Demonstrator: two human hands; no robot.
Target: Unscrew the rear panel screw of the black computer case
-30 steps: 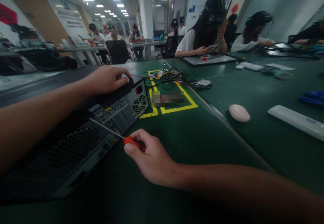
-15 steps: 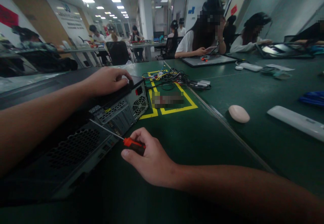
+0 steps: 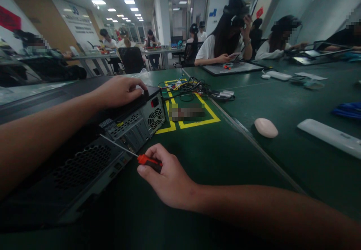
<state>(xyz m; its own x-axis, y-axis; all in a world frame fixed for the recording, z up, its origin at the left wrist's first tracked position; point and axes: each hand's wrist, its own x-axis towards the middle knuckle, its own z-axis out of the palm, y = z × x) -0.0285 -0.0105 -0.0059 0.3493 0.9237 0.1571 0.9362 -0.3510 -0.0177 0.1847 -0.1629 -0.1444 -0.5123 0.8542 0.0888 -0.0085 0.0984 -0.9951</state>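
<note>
A black desktop computer case [image 3: 81, 167] lies at the left, its rear panel with vent holes, slots and a fan grille turned towards the right. My left hand [image 3: 124, 90] rests on the upper side of the case near its far rear corner, fingers bent and apart, thumb beside them. In my right hand [image 3: 169, 178] is a screwdriver [image 3: 149, 162] with a red and black handle, gripped between thumb and fingers. Its thin shaft slants up and left to the rear panel. The tip meets the panel by a dark edge; any screw there is too small to make out.
Beyond the case, a tangle of cables [image 3: 194, 86] lies by yellow tape [image 3: 201, 123] on the green table [image 3: 220, 156]. A blurred-out item sits within the tape. To the right are a pale mouse [image 3: 266, 127] and a long white object [image 3: 329, 135]. Several people sit farther back.
My right thumb has shifted slightly along the screwdriver handle, while the shaft stays at the same spot on the panel. My left hand stays put on the case.
</note>
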